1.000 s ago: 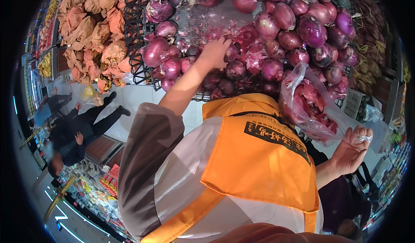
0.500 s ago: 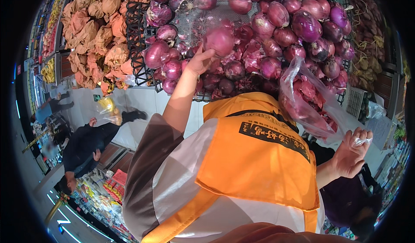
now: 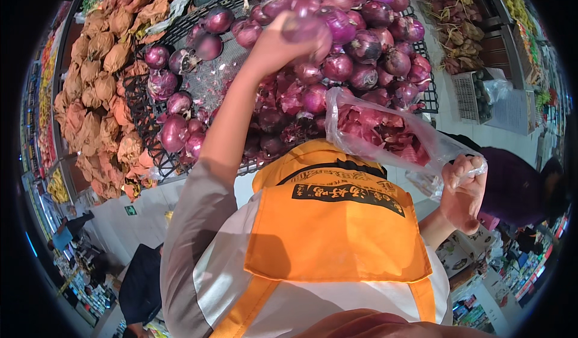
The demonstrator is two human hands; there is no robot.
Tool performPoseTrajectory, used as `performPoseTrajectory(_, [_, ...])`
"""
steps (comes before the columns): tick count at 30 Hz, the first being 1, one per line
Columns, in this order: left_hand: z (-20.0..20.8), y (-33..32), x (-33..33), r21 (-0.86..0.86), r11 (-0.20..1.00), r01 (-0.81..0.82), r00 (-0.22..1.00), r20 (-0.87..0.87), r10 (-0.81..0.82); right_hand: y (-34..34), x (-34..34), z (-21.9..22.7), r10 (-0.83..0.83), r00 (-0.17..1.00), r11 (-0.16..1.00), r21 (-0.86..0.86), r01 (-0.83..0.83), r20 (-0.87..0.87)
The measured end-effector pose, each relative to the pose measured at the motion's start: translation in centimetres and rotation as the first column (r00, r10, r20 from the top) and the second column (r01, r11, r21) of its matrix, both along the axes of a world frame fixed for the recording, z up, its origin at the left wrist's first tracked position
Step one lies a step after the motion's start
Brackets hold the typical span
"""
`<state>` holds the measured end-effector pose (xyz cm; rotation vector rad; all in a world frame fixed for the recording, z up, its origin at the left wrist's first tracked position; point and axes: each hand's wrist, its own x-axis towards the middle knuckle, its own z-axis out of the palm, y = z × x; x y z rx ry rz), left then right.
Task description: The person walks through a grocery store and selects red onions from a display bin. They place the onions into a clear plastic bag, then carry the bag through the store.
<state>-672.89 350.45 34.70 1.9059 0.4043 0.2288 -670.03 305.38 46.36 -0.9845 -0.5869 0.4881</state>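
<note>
My left hand (image 3: 278, 48) reaches over a pile of red onions (image 3: 364, 46) and grips one red onion (image 3: 308, 32), both smeared by motion. The pile lies in a black plastic crate (image 3: 139, 106), with loose skins among the onions. At the right, my right hand (image 3: 462, 190) pinches the rim of a clear plastic bag (image 3: 442, 146). Inside the bag are papery purple onion skins (image 3: 382, 130). The bag's mouth gapes toward the crate, and its far end rests against the near edge of the pile.
Brown-paper-wrapped produce (image 3: 103, 88) is heaped left of the crate. To the right are strung reddish bulbs (image 3: 460, 28) and a white basket (image 3: 469, 100). A person in dark purple (image 3: 512, 184) is close at the right; another in dark clothes (image 3: 141, 281) is at lower left.
The left hand has carried the onion farther over the pile. My view has turned, so the crate appears shifted left. The right hand still grips the bag, now stretched toward the crate.
</note>
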Motion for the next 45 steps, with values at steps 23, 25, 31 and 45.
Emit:
performPoseTrajectory(23, [-7.2,11.1,-14.1,0.057,0.902,-0.427,0.836,-0.354,0.418,-2.5,0.9,1.3,0.029,0.998,0.986,0.163,-0.020,-0.054])
performPoseTrajectory(25, [-9.3,12.1,-17.9,0.252,0.933,-0.257,0.722,-0.592,0.359,-1.3,1.9,1.5,0.048,0.997,0.983,0.180,-0.036,-0.063])
performPoseTrajectory(31, [-18.3,8.9,-15.4,0.523,0.808,-0.270,0.668,-0.503,0.549,1.0,3.3,2.4,0.070,0.994,0.993,0.100,-0.061,-0.085])
performPoseTrajectory(45, [-19.2,-0.7,-6.7,0.505,0.863,0.038,0.890,-0.410,0.200,7.5,0.4,1.0,-0.033,0.995,0.996,-0.088,0.025,-0.095])
